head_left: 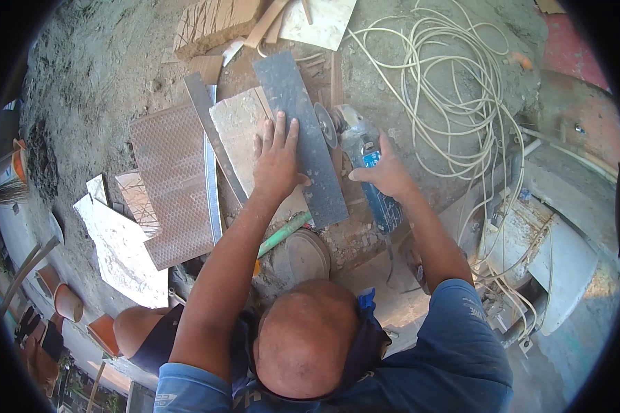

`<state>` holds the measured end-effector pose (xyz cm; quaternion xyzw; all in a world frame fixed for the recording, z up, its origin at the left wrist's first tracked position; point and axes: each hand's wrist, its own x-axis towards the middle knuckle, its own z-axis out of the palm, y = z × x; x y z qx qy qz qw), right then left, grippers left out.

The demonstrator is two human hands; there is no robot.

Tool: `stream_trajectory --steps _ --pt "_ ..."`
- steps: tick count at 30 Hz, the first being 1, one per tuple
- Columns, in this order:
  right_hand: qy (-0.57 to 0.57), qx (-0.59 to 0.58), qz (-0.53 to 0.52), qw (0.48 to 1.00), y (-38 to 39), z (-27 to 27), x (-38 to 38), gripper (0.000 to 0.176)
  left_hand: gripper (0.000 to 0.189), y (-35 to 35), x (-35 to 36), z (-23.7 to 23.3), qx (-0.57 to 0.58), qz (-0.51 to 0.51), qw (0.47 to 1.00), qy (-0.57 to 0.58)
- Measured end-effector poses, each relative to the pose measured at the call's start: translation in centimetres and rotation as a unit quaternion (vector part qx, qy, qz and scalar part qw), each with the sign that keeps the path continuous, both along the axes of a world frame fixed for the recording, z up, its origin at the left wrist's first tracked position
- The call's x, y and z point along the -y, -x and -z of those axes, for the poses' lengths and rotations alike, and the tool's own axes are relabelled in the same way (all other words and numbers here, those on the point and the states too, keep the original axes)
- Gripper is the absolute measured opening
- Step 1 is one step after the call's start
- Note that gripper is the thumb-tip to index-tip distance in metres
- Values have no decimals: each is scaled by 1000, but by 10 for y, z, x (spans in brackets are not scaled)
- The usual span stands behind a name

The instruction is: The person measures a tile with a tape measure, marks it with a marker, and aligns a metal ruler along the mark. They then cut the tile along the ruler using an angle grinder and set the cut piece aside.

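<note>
My left hand [277,160] lies flat with its fingers spread, pressing on a pale tile [238,124] and the edge of a long dark grey slab [300,131] that rests across it. In my right hand [390,172] is a blue angle grinder [381,199], its body running down below the palm. The grinder's round disc [326,125] stands upright at the slab's right edge; whether it touches the slab, I cannot tell.
Left of the tile lie a brown textured tile [172,186], a metal strip [213,182] and a broken white piece [127,255]. A coiled pale cable [455,89] lies at upper right. A green pipe [284,234] sits near a shoe [308,256]. Terracotta pots [67,301] stand at lower left.
</note>
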<state>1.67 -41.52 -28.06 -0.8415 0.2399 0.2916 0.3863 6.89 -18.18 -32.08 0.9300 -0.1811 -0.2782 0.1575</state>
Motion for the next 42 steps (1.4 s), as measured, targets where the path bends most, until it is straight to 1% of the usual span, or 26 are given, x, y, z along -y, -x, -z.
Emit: stream_trajectory --steps 5,7,17,20,24,26,28,36,40,42 --pt "5 2 -2 1000 -6 2 -2 120 128 0 -1 1 13 3 1000 11" --pt "9 -16 0 1000 -12 -2 -4 120 127 1 -1 1 14 3 1000 11" --pt "-6 12 -1 1000 -17 21 2 120 131 -1 0 1 0 6 1000 -3" --pt "-21 3 5 1000 -23 15 0 120 130 -1 0 1 -3 7 1000 -3" --pt "5 2 -3 1000 -29 14 -2 121 130 -1 -1 1 -9 8 1000 -8" --pt "12 10 -8 1000 -32 17 -2 121 125 1 -1 3 11 4 1000 12" --pt "7 -9 -6 1000 -37 15 -2 121 125 1 -2 3 10 4 1000 14" --pt "-10 7 3 1000 -51 18 -3 121 126 -1 -1 0 1 7 1000 5" --pt "-31 -14 2 999 -65 10 -6 119 126 -2 -1 0 -6 11 1000 0" --pt "-19 -4 -6 1000 -71 8 -8 119 126 -2 0 -1 -9 13 1000 -6"
